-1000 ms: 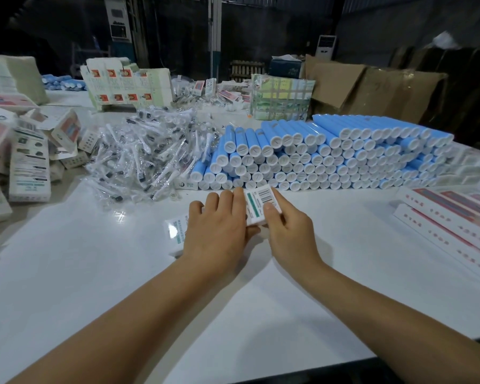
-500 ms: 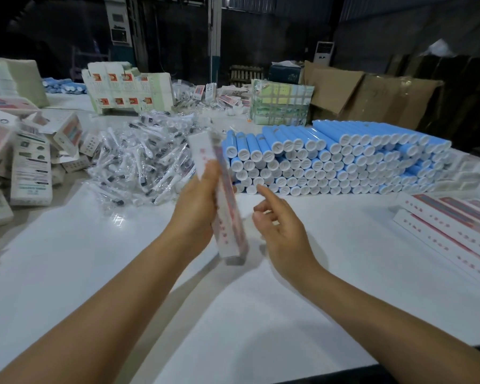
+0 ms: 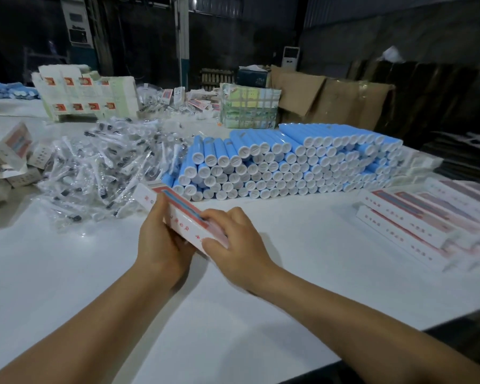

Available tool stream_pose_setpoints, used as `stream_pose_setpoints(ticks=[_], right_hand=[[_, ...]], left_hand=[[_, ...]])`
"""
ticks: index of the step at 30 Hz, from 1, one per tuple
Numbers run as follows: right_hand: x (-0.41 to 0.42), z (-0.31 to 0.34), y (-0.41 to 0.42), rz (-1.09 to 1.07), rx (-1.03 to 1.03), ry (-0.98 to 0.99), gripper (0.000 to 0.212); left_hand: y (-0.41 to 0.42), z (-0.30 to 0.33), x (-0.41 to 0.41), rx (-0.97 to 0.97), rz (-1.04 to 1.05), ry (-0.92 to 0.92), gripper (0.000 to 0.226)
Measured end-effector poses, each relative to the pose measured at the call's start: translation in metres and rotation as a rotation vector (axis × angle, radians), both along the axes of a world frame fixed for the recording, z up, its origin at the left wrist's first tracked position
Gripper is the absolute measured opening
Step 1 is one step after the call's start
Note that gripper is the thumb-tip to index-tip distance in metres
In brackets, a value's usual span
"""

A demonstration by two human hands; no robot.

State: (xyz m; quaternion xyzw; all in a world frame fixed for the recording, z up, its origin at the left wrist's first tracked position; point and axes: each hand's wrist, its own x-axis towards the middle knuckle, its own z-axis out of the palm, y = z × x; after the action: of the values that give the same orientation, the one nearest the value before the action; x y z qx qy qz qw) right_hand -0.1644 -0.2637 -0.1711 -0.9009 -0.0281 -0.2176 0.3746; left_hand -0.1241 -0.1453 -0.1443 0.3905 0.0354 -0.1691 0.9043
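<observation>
Clasped on two sides: long white cardboard carton with a red-and-blue printed face, cradled from the left by the left grip curled round its side, pinched at the near end by the right grip. Held slanting away to the left, seemingly just clear of the white bench. Flat under both palms, barcode up, a second ago; upright in the left alone half a second ago. Since turned printed face up and retaken two-handed. Probably closed, ready for the row of matching cartons on the right. Beyond, stacked blue tubes with white caps.
</observation>
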Motion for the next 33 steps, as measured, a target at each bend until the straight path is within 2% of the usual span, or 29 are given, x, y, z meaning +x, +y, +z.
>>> stream_pose_setpoints(ticks=[3,5,8,10,12,14,16,19,22,26,29,33], right_hand=[[-0.006,0.018,-0.024,-0.037,-0.009,-0.062,0.051],[-0.013,0.034,-0.055,-0.119,-0.105,-0.103,0.053],[-0.035,0.058,-0.122,-0.314,-0.287,-0.107,0.057],[-0.056,0.068,-0.175,-0.478,-0.325,-0.087,0.054],[-0.079,0.071,-0.230,-0.674,-0.399,-0.011,0.047],[-0.104,0.066,-0.279,-0.879,-0.558,0.166,0.045],[-0.130,0.059,-0.319,-1.047,-0.661,0.339,0.043],[-0.160,0.054,-0.358,-1.185,-0.538,0.403,0.043],[-0.172,0.053,-0.375,-1.211,-0.424,0.380,0.041],[-0.172,0.056,-0.367,-1.217,-0.441,0.368,0.041],[-0.152,0.069,-0.338,-1.162,-0.471,0.112,0.038],[-0.098,0.094,-0.253,-0.750,-0.349,-0.285,0.037]], left_hand=[[-0.004,-0.001,-0.005,0.151,-0.052,-0.167,0.051],[-0.003,-0.008,-0.002,0.192,-0.086,-0.181,0.054],[0.002,-0.019,0.009,0.196,-0.142,-0.210,0.050],[0.005,-0.024,0.016,0.210,-0.187,-0.267,0.053],[0.006,-0.027,0.020,0.239,-0.222,-0.328,0.059],[0.010,-0.030,0.024,0.266,-0.222,-0.339,0.067],[0.012,-0.033,0.028,0.287,-0.201,-0.328,0.065],[0.009,-0.035,0.030,0.306,-0.176,-0.296,0.048],[0.006,-0.037,0.032,0.305,-0.196,-0.276,0.049],[0.005,-0.035,0.027,0.314,-0.230,-0.276,0.045],[0.002,-0.030,0.014,0.370,-0.215,-0.349,0.026],[-0.005,-0.017,-0.009,0.524,-0.130,-0.437,0.015]])
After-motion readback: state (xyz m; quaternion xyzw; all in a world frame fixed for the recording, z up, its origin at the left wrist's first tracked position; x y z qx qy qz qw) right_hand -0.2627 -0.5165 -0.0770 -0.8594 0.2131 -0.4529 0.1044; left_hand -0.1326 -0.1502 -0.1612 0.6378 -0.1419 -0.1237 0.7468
